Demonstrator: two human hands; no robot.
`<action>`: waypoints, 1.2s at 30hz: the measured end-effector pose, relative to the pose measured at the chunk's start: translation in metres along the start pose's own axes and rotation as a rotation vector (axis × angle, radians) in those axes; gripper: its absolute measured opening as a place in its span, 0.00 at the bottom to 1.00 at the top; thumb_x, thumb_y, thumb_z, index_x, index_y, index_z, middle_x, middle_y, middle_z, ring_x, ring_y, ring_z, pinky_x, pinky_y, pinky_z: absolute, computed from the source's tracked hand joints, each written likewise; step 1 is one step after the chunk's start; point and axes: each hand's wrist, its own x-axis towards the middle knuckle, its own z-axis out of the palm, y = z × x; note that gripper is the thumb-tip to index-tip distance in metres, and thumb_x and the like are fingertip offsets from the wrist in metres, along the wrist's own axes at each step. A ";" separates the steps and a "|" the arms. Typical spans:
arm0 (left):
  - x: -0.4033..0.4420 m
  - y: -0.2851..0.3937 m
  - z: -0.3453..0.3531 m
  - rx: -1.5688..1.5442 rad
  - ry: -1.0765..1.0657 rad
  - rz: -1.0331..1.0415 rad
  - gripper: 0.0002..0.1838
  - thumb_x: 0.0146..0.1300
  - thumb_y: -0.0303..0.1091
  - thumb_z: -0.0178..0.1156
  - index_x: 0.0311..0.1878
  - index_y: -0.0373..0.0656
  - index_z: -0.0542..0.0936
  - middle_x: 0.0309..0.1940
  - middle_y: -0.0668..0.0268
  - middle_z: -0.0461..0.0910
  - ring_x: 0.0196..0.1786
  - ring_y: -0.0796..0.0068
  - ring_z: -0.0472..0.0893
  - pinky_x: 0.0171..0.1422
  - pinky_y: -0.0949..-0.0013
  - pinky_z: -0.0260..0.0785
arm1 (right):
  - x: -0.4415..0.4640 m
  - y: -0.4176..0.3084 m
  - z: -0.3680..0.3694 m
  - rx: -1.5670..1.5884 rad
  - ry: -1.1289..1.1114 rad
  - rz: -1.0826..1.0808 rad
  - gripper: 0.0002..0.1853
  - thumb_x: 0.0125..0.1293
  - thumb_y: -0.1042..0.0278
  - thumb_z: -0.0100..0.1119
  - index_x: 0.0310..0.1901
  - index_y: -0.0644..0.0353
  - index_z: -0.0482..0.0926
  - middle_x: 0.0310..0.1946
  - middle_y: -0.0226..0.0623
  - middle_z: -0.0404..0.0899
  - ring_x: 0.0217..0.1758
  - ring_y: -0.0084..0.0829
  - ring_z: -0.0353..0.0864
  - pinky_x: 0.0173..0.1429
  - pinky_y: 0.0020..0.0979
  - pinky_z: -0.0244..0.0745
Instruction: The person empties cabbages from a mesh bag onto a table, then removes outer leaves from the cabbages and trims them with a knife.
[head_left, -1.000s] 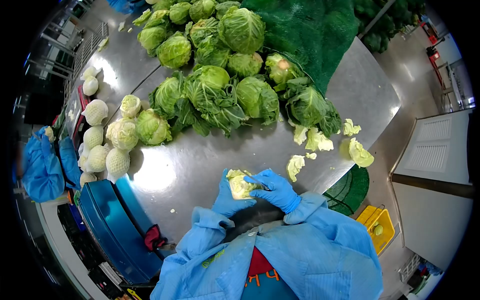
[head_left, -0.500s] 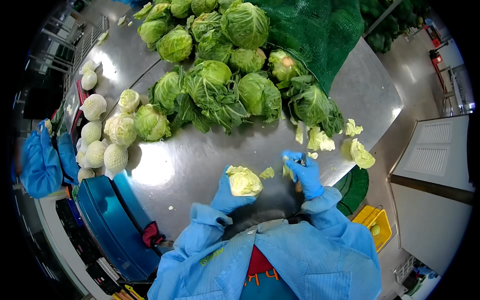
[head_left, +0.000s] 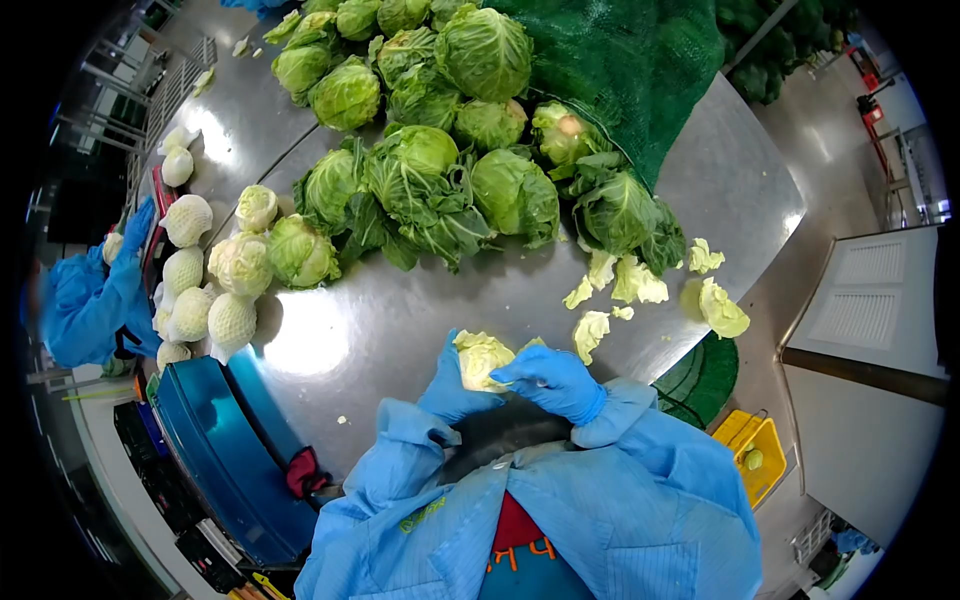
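Observation:
In front of my body, my left hand (head_left: 453, 385) is wrapped round a small, pale, stripped cabbage (head_left: 481, 359). My right hand (head_left: 553, 381) has its fingers closed at the right side of this cabbage, pinching its outer leaf. A bit of pale leaf (head_left: 530, 344) shows just behind those fingers. The inside of the right palm is hidden, so I cannot tell if anything else is in it. Loose cabbage leaves (head_left: 591, 333) lie on the metal table beyond the right hand.
Green cabbages (head_left: 412, 165) are heaped across the table beside a green mesh sack (head_left: 625, 70). Cabbages in white foam nets (head_left: 232, 318) stand at left, near a blue bin (head_left: 225, 455). A yellow crate (head_left: 755, 455) is on the floor. Another person's blue sleeve (head_left: 85, 310) shows far left.
My right hand has moved left from the loose leaves to the cabbage. More leaf pieces now lie on the table. My left hand stays put. The other person's arm has risen.

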 end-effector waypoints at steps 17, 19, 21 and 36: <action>0.013 -0.031 -0.018 0.312 -0.087 0.102 0.42 0.46 0.48 0.75 0.64 0.46 0.66 0.57 0.68 0.76 0.64 0.68 0.73 0.80 0.56 0.39 | 0.018 0.016 -0.009 -0.316 -0.247 -0.090 0.25 0.58 0.60 0.66 0.59 0.32 0.77 0.38 0.27 0.76 0.36 0.34 0.81 0.37 0.32 0.77; 0.014 -0.022 -0.016 0.061 -0.125 0.014 0.42 0.46 0.46 0.76 0.63 0.46 0.66 0.57 0.68 0.77 0.63 0.69 0.73 0.79 0.57 0.42 | 0.019 0.013 -0.009 -0.426 -0.244 -0.142 0.26 0.57 0.64 0.67 0.58 0.31 0.78 0.36 0.28 0.76 0.33 0.34 0.79 0.34 0.33 0.75; 0.013 -0.013 -0.013 0.041 -0.114 0.004 0.42 0.47 0.44 0.76 0.63 0.45 0.66 0.57 0.68 0.76 0.62 0.70 0.73 0.78 0.59 0.46 | 0.020 0.016 -0.008 -0.395 -0.207 -0.179 0.25 0.57 0.66 0.66 0.57 0.31 0.79 0.35 0.27 0.77 0.32 0.33 0.79 0.31 0.33 0.75; 0.006 -0.020 -0.011 0.403 0.021 0.215 0.64 0.36 0.46 0.81 0.72 0.33 0.51 0.61 0.50 0.67 0.63 0.56 0.70 0.72 0.57 0.56 | 0.015 0.008 0.004 0.114 0.221 0.192 0.21 0.56 0.62 0.71 0.53 0.48 0.81 0.32 0.29 0.75 0.31 0.26 0.73 0.39 0.28 0.72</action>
